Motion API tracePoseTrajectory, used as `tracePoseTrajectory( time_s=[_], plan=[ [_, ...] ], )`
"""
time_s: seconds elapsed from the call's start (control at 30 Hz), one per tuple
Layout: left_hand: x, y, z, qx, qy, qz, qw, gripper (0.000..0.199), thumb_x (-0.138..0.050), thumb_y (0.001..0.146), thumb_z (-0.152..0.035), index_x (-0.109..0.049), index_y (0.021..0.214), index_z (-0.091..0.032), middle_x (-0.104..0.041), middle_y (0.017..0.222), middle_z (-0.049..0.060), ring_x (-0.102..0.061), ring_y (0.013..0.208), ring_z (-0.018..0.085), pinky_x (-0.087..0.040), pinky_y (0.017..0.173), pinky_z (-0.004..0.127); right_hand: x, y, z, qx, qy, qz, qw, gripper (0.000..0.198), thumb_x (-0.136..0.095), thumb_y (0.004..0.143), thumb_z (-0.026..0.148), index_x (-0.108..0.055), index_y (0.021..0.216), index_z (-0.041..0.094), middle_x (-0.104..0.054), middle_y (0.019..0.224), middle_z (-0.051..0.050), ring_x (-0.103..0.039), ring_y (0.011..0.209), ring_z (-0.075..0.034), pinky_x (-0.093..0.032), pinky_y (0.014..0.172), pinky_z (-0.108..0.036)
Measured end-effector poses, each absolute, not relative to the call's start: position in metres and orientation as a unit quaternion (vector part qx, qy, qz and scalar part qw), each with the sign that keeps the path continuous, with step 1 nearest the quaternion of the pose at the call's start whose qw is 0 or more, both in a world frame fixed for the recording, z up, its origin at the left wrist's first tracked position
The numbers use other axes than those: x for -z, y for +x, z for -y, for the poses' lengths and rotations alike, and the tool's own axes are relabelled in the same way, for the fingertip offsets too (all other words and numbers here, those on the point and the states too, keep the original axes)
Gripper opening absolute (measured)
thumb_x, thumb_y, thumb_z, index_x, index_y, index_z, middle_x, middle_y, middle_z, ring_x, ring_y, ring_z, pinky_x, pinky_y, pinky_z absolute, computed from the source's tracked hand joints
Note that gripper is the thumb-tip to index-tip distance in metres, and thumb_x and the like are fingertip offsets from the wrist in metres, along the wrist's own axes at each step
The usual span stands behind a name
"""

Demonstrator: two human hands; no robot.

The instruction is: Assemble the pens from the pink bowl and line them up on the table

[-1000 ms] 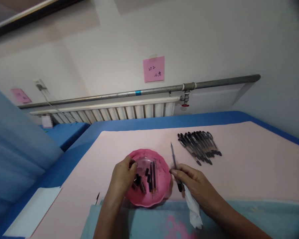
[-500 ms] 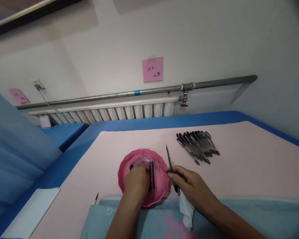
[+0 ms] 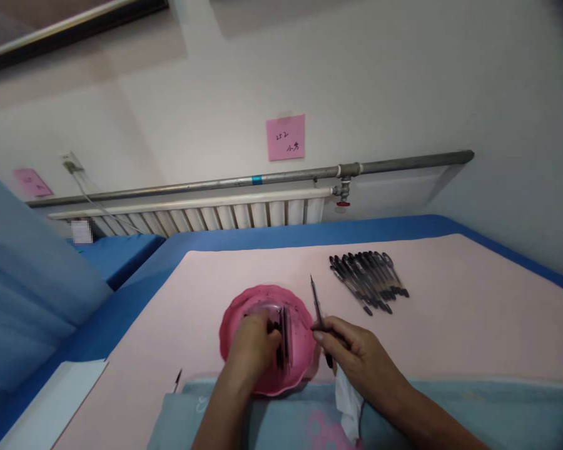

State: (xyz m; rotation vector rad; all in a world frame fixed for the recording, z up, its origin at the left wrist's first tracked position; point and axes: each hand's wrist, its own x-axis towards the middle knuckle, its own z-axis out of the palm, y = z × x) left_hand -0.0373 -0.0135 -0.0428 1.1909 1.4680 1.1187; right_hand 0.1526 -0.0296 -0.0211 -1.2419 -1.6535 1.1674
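My left hand reaches into the pink scalloped dish. Its fingers are bent together around something small and dark, too hidden to name. Right beside those fingers, a few dark pen parts lie lengthwise in the dish. My right hand, at the dish's right edge, pinches an uncapped black pen with its tip pointing up and away. A crumpled white tissue hangs from beneath the same hand. Beyond it, a fanned row of capped black pens rests on the pink table cover.
The pink cover lies over a blue table. A blue-green cloth spreads along the near edge, with a loose pen part by its left corner. White paper sits at left, near a blue curtain. A radiator stands behind.
My left hand has shifted slightly left and turned inside the dish, so its thumb and fingertips show more. The right hand keeps hold of the pen. The whole view has tipped slightly.
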Motion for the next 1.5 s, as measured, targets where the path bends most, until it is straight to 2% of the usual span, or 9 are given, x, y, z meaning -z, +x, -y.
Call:
tracePoseTrajectory(
  time_s=[0.1,0.23,0.43,0.9,1.03,1.23,1.5],
  plan=[
    [0.020,-0.043,0.015,-0.460,0.439,-0.612,0.471,0.009,-0.066,0.062,-0.015,-0.056,0.063,-0.017,-0.055,0.051,-0.003,-0.049,0.045,0.010,-0.036,0.046,0.021,0.018,0.153,0.032,-0.447,-0.469,0.669,0.365,0.017,-0.051,0.081,0.031,-0.059,0.069,0.021,-0.050,0.056,0.003,-0.047,0.055,-0.014,-0.036,0.053,-0.024],
    [0.001,-0.045,0.017,-0.531,0.319,-0.530,0.579,0.020,-0.069,0.062,-0.018,-0.060,0.079,-0.013,-0.065,0.065,0.003,-0.061,0.057,0.013,-0.046,0.049,0.021,0.014,0.150,0.038,-0.452,-0.419,0.716,0.328,0.023,-0.048,0.082,0.031,-0.054,0.064,0.020,-0.047,0.058,0.003,-0.044,0.056,-0.013,-0.033,0.053,-0.024],
    [0.002,-0.047,0.018,-0.570,0.258,-0.439,0.645,0.021,-0.074,0.061,-0.019,-0.059,0.074,-0.013,-0.069,0.068,0.004,-0.066,0.063,0.015,-0.052,0.057,0.023,0.016,0.145,0.044,-0.469,-0.376,0.757,0.257,0.024,-0.045,0.084,0.030,-0.049,0.063,0.019,-0.041,0.058,0.004,-0.038,0.055,-0.011,-0.029,0.052,-0.023],
    [0.003,-0.037,0.022,-0.536,0.298,-0.459,0.643,0.028,-0.076,0.060,-0.026,-0.062,0.079,-0.012,-0.069,0.073,0.005,-0.065,0.063,0.014,-0.049,0.056,0.022,0.019,0.145,0.043,-0.458,-0.392,0.758,0.250,0.024,-0.043,0.084,0.030,-0.045,0.063,0.020,-0.039,0.059,0.005,-0.038,0.056,-0.012,-0.028,0.054,-0.024],
    [0.002,-0.031,0.022,-0.530,0.316,-0.462,0.637,0.026,-0.075,0.060,-0.025,-0.061,0.077,-0.011,-0.067,0.070,0.003,-0.063,0.061,0.012,-0.048,0.056,0.021,0.020,0.144,0.043,-0.464,-0.397,0.751,0.250,0.025,-0.043,0.084,0.029,-0.041,0.061,0.020,-0.034,0.057,0.006,-0.034,0.054,-0.011,-0.027,0.052,-0.023],
    [0.008,-0.024,0.022,-0.528,0.341,-0.458,0.628,0.022,-0.072,0.065,-0.025,-0.060,0.078,-0.011,-0.064,0.072,0.003,-0.060,0.061,0.010,-0.047,0.058,0.021,0.023,0.144,0.043,-0.445,-0.409,0.749,0.271,0.026,-0.042,0.086,0.031,-0.040,0.062,0.021,-0.036,0.059,0.005,-0.036,0.056,-0.012,-0.028,0.053,-0.024],
    [0.011,-0.021,0.024,-0.498,0.384,-0.436,0.644,0.021,-0.071,0.065,-0.027,-0.060,0.073,-0.011,-0.061,0.068,0.002,-0.056,0.060,0.010,-0.044,0.061,0.024,0.025,0.143,0.041,-0.486,-0.402,0.723,0.282,0.025,-0.040,0.085,0.032,-0.039,0.063,0.021,-0.033,0.060,0.005,-0.035,0.057,-0.012,-0.029,0.054,-0.024]
  ],
)
